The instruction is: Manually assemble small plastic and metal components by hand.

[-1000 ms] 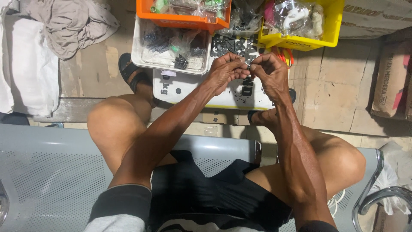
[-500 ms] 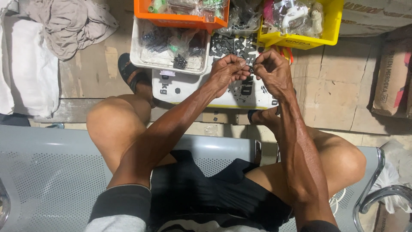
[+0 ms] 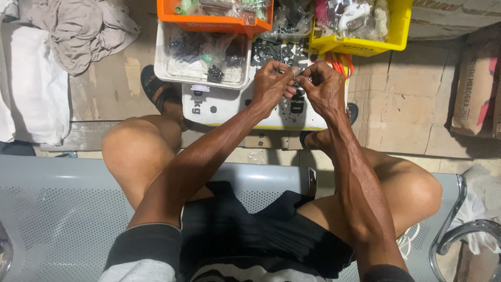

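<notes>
My left hand (image 3: 272, 83) and my right hand (image 3: 322, 89) meet fingertip to fingertip over a white tray (image 3: 219, 107) on the floor. Between the fingers sits a small dark part (image 3: 295, 79), pinched from both sides; its exact shape is too small to tell. Under the hands lie several small black parts (image 3: 279, 52) on the white tray. Both forearms reach forward from my knees, and I sit on a grey perforated metal bench (image 3: 57, 209).
An orange bin (image 3: 211, 22) and a yellow bin (image 3: 360, 46) of bagged parts stand at the top. A clear tray (image 3: 201, 49) of bagged pieces lies left of the hands. Cloths (image 3: 78, 31) lie at left, cardboard boxes (image 3: 475, 89) at right.
Both hands stay together over the tray, with only slight finger movement on the small part. Nothing else has moved.
</notes>
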